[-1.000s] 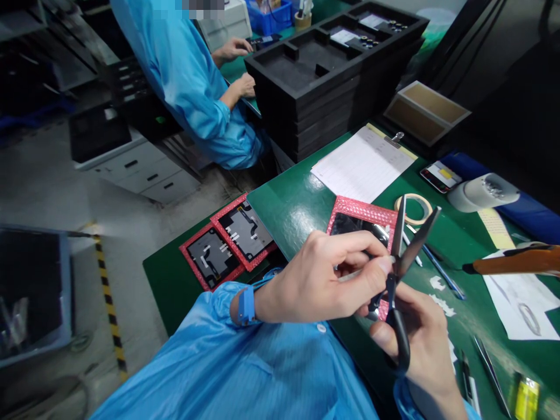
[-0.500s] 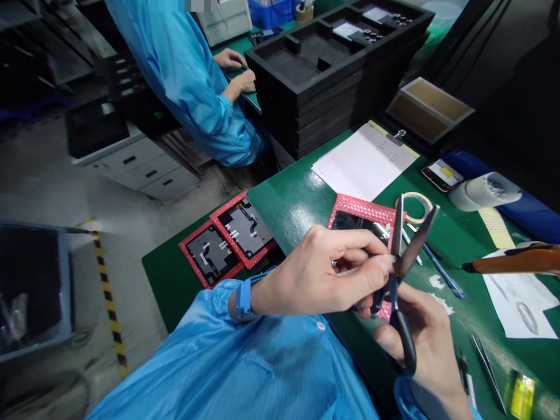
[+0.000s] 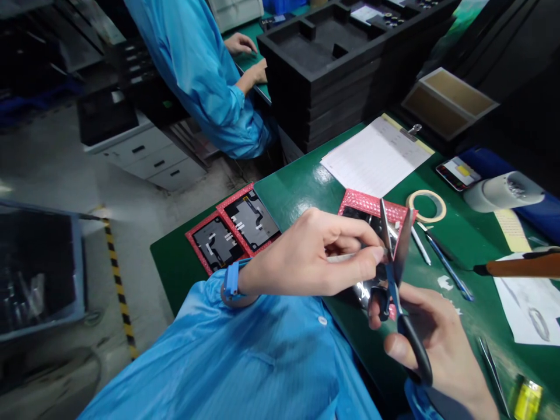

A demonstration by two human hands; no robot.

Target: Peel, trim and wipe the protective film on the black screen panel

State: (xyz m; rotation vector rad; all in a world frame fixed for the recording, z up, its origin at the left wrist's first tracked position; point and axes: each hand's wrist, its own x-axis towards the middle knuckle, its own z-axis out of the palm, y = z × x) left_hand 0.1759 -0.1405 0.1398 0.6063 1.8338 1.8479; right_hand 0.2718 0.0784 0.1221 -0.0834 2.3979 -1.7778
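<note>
My right hand point(image 3: 437, 338) grips black-handled scissors point(image 3: 398, 259), with the blades pointing up and partly spread. My left hand point(image 3: 319, 251), wearing a blue wrist strap point(image 3: 231, 280), is closed in a pinch beside the blades. What sits between its thumb and forefinger is too small to make out. Below and behind both hands, a dark glossy part point(image 3: 356, 216) lies on pink bubble wrap point(image 3: 371, 200) on the green table point(image 3: 301, 181).
A roll of masking tape point(image 3: 441, 213), pens point(image 3: 450, 268), tweezers point(image 3: 494, 373) and a clipboard point(image 3: 380, 151) lie around the work spot. Stacked black foam trays point(image 3: 306, 105) stand at the back. A co-worker's sleeve point(image 3: 196, 81) is beyond. Two wrapped panels point(image 3: 249, 219) lie at left.
The scissor blades have come closer together. My left hand has moved slightly left, and my right hand slightly right and down. The camera view has shifted a little.
</note>
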